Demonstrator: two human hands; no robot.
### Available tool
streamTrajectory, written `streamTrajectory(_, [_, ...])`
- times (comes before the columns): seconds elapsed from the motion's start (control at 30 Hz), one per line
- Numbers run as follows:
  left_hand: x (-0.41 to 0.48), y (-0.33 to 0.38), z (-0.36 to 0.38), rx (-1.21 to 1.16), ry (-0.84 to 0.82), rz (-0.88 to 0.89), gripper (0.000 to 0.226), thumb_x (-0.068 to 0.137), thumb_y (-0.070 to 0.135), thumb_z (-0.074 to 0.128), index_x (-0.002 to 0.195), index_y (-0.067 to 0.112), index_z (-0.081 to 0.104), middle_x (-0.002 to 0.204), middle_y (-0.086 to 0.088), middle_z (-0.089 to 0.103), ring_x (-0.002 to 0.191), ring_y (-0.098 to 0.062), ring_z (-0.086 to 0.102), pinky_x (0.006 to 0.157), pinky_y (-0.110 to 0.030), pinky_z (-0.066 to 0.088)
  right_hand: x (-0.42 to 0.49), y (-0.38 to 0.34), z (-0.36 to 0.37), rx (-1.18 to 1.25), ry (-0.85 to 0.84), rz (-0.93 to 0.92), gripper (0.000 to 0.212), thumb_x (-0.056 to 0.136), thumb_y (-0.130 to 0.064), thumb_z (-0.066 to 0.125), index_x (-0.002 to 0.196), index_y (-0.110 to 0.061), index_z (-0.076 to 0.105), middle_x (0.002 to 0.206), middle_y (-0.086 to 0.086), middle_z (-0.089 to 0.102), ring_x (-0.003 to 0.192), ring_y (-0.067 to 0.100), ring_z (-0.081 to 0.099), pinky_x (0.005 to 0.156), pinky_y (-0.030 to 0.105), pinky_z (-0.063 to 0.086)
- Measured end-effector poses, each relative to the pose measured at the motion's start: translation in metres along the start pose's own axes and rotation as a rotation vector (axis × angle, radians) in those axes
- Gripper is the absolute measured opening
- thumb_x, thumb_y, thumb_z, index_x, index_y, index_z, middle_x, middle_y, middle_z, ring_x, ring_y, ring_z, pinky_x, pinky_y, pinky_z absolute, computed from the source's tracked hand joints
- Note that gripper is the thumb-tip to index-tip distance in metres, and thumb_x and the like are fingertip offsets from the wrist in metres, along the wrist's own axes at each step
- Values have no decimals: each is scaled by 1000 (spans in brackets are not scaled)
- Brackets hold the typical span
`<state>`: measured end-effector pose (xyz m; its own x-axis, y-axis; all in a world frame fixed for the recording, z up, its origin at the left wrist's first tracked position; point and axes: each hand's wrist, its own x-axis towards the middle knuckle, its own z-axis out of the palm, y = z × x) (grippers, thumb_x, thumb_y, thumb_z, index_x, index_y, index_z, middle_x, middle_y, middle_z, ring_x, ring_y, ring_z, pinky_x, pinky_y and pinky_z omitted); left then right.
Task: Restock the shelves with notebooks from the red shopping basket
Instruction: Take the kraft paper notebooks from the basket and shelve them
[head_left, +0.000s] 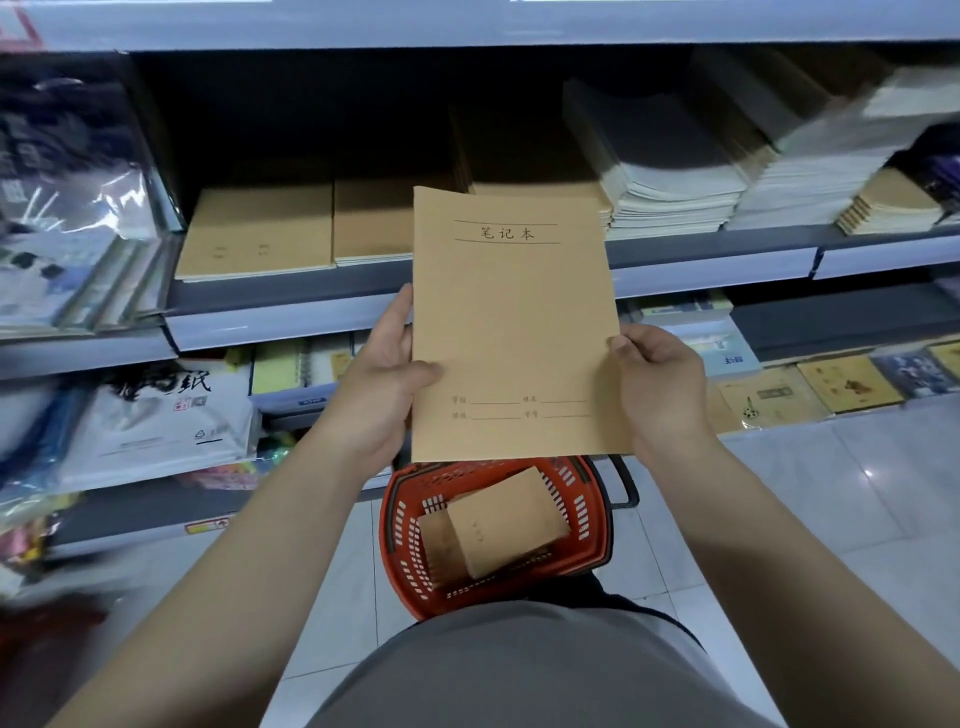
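Head view. My fingers are hidden behind the cover on both sides; only the thumbs and backs of the hands show. My left hand (387, 358) pinches the left edge of one kraft notebook (514, 332), thumb lying on the front cover. My right hand (657, 376) pinches the right edge the same way, thumb tip on the cover. The notebook is upright, title lines at the top, in front of the middle shelf (291, 306) and above the red shopping basket (397, 540).

The notebook's lower edge cuts off the far rim of the basket; my shirt cuts off the near rim. Inside it: two brown notebooks visible, one lying across the other; any beneath them cannot be made out.

Middle shelf, counted: two low kraft stacks (257, 234) at left, side by side; one taller kraft stack behind the held notebook, mostly covered; two pale stacks (670, 192) at right, plus one small kraft pile at far right. The back of the shelf is too dark to read. The left margin is blurred; packaged goods there cannot be counted.
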<state>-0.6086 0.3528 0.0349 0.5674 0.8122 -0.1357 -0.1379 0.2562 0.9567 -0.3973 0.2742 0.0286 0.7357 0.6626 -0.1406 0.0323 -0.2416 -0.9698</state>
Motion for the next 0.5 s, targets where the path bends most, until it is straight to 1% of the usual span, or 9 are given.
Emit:
streamTrajectory(0.1, [13, -3, 5, -3, 51, -1, 73, 87, -21, 39, 141, 28, 44, 126, -11, 64, 116, -30, 61, 90, -45, 53, 20, 3, 3, -5, -13, -4, 17, 98, -9, 52, 92, -21, 63, 81, -21, 59, 68, -15, 53, 57, -3, 36])
streamTrajectory(0.17, [24, -5, 9, -3, 96, 0, 72, 90, -22, 37, 142, 27, 43, 126, -9, 65, 117, -28, 62, 90, -44, 53, 34, 4, 4, -14, -34, -23, 20, 98, -9, 52, 89, -23, 63, 81, -21, 59, 65, -20, 53, 57, -4, 35])
streamTrajectory(0.23, [35, -8, 15, -12, 121, -3, 70, 91, -21, 39, 138, 30, 46, 125, -7, 67, 115, -26, 63, 86, -41, 55, 48, 5, 4, -20, -45, -29, 22, 98, -9, 52, 87, -25, 62, 82, -21, 60, 69, -16, 55, 59, -3, 36])
streamTrajectory(0.33, [55, -7, 25, -18, 149, -15, 68, 91, -21, 38, 123, 37, 54, 115, 0, 71, 108, -21, 67, 78, -34, 57, 72, 3, 4, -28, -49, -8, 20, 98, -9, 53, 90, -23, 63, 84, -21, 60, 78, -8, 55, 66, 3, 38])
streamTrajectory(0.4, [68, -6, 30, -19, 172, -32, 68, 91, -21, 37, 120, 38, 55, 113, 0, 72, 107, -22, 68, 79, -36, 58, 88, 2, 4, -30, -57, 2, 20, 98, -8, 53, 90, -22, 65, 84, -19, 62, 81, -4, 57, 70, 7, 39])
streamTrajectory(0.47, [82, -6, 32, -28, 212, -47, 67, 89, -22, 39, 123, 34, 55, 114, -3, 72, 109, -25, 67, 84, -42, 57, 102, 0, 6, -38, -70, 6, 20, 98, -8, 52, 90, -21, 66, 86, -17, 63, 84, 1, 58, 73, 11, 40])
streamTrajectory(0.5, [89, -7, 32, -37, 240, -51, 66, 86, -21, 43, 126, 31, 54, 115, -5, 71, 110, -27, 66, 86, -44, 57, 109, -1, 7, -43, -77, 13, 20, 98, -7, 52, 91, -20, 66, 87, -16, 63, 84, 3, 58, 76, 13, 41])
